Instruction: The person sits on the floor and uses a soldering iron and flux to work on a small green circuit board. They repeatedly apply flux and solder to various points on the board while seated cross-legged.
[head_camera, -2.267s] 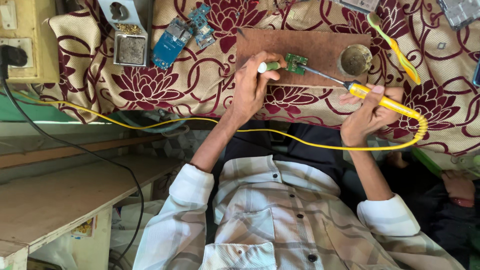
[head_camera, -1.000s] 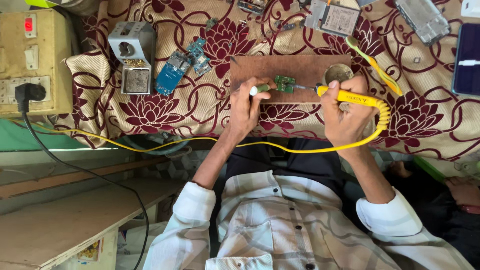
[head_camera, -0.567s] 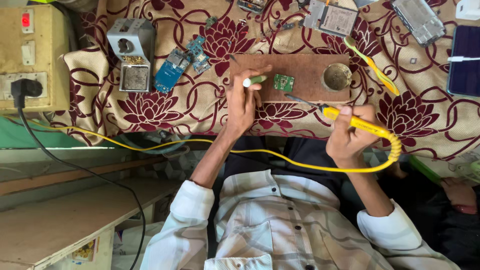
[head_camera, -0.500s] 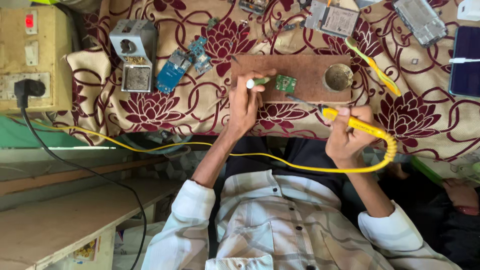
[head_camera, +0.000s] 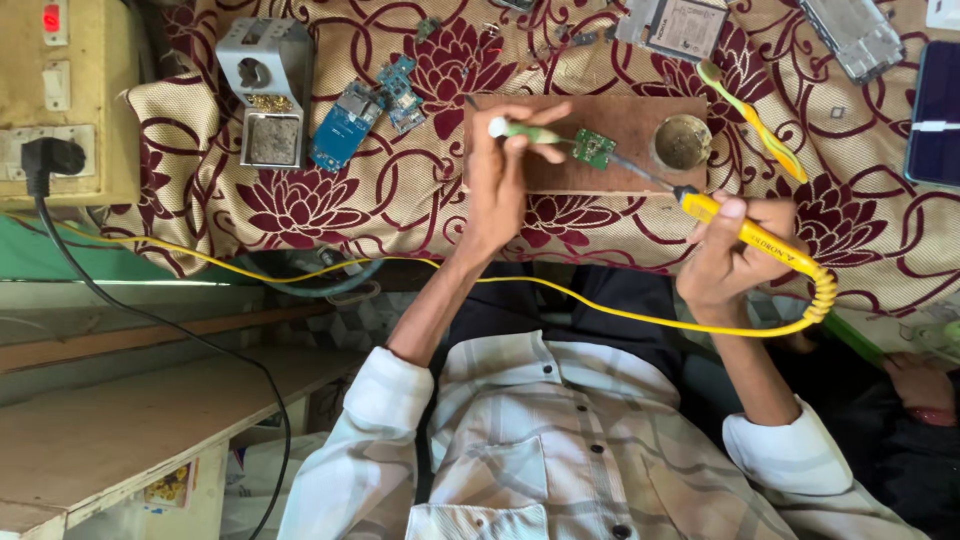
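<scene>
Left hand: closed on a green tool, tip pinning the small board steady on the wood block. Right hand: gripping the yellow iron pen-fashion, tip angled toward the board (flux tin just beside, within reach).

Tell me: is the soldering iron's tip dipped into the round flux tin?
No, the yellow soldering iron points its tip toward the small green circuit board, beside the round tin.

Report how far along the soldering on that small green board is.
Set up: small green circuit board lies on the wooden block. In hand: left hand steadies it with a green-handled tool; right hand aims the yellow soldering iron, tip near the board's edge. Whether any joint is finished is too small to tell.
</scene>
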